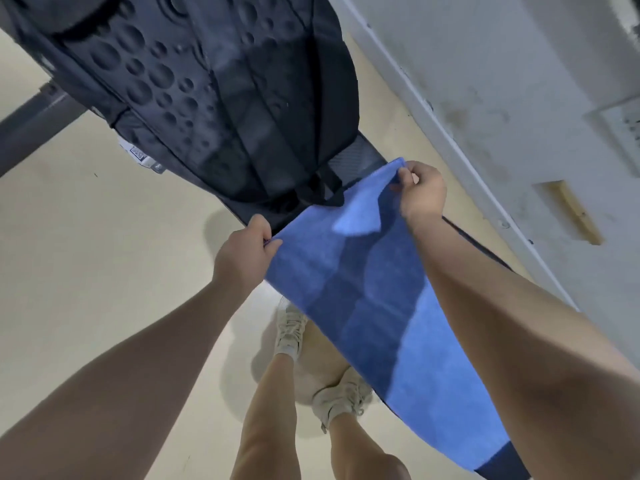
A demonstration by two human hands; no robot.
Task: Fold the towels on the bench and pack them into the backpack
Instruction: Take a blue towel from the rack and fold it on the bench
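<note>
1. You stand in a plain indoor room, perhaps a gym or changing area; which one can't be told.
2. A smooth cream floor [86, 237] spreads left and near.
3. A scuffed white wall [485, 81] with a baseboard runs along the right.
4. A dark padded bench [363, 150] on a grey metal frame [31, 123] stretches far.

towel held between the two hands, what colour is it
Blue: the soft cloth towel is plain blue, darker where shadows fall, seen in the head view.
</note>
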